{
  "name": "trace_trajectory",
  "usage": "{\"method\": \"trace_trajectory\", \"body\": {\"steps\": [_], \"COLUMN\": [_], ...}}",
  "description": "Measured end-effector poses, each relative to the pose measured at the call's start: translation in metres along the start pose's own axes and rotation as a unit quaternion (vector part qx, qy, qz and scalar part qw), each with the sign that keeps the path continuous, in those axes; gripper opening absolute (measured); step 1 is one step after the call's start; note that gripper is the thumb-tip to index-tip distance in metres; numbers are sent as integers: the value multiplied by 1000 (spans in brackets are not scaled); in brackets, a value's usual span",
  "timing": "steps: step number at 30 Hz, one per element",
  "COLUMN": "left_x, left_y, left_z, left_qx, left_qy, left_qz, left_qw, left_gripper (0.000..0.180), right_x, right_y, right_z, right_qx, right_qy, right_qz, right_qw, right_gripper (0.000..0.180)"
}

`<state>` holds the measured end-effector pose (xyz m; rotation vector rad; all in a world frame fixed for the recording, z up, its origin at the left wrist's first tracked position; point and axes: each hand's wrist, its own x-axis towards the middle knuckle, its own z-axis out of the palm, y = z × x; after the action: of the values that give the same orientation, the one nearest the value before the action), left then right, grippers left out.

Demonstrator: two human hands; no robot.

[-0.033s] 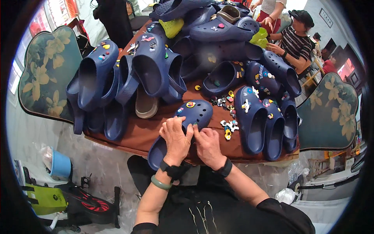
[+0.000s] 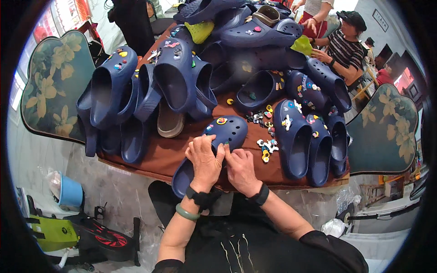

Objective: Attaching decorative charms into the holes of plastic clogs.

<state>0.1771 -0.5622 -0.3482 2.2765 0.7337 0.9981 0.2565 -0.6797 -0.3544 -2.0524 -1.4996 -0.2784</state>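
A navy clog (image 2: 231, 130) lies on the brown cloth in front of me, toe pointing away, with a round yellow, red and blue charm on its holed upper. My left hand (image 2: 203, 157) is closed around the clog's left side, fingers over the upper and thumb near the front of the opening. Against the upper's right edge, my right hand (image 2: 241, 168) is pinched with its fingertips meeting the left thumb. A tiny green charm (image 2: 226, 144) just shows at these fingertips; most of it is hidden. Loose charms (image 2: 267, 148) lie right of the clog.
Decorated navy clogs stand at left (image 2: 114, 86) and right (image 2: 293, 145). More clogs (image 2: 255, 36) are heaped at the back of the table (image 2: 154, 152). Floral chair backs (image 2: 57, 86) flank it. A co-worker in a striped top (image 2: 343, 57) sits far right. A blue bucket (image 2: 71, 189) stands on the floor.
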Motion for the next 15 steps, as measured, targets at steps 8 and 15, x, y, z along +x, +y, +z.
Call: {"method": "trace_trajectory", "body": {"steps": [8,15], "left_x": [7,22], "left_y": [14,17], "left_z": [13,33], "left_qx": [-23,-3], "left_qy": [-34,-21], "left_qz": [51,61], "left_qw": [998,998], "left_gripper": [32,32], "right_x": [-4,-29], "right_y": [35,105], "right_z": [-39,-68], "right_qx": [182,10], "right_qy": [85,6], "right_qz": [89,184], "right_qw": [976,983], "right_gripper": [28,12]}}
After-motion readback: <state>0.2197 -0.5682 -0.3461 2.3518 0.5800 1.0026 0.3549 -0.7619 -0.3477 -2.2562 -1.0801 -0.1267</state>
